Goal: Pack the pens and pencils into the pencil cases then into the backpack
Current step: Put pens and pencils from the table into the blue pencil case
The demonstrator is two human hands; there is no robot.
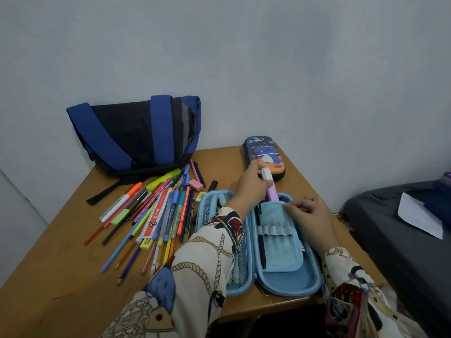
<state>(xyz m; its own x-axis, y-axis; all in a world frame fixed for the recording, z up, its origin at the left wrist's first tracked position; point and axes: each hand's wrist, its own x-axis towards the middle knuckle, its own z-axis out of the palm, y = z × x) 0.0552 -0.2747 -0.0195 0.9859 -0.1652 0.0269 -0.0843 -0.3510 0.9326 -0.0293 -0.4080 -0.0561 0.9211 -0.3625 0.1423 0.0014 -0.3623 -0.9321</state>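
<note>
A light blue pencil case (288, 284) lies open on the wooden table (48, 276). My left hand (251, 185) grips a lilac highlighter with a white cap (271, 191), its lower end at the top of the case's inner flap (280, 245). My right hand (310, 213) pinches the flap's upper edge. A black pen (261, 250) sits in an elastic loop of the flap. A pile of pens, pencils and markers (151, 215) lies left of the case. A closed dark case with a dinosaur print (266, 154) rests behind. The blue and black backpack (136, 135) leans on the wall.
A pink eraser (196, 184), a green eraser (120, 216), a yellow eraser (146, 244) and an orange ruler (156, 215) lie among the pile. A dark bed with a white paper (419, 215) stands right of the table. The table's front edge runs below the case.
</note>
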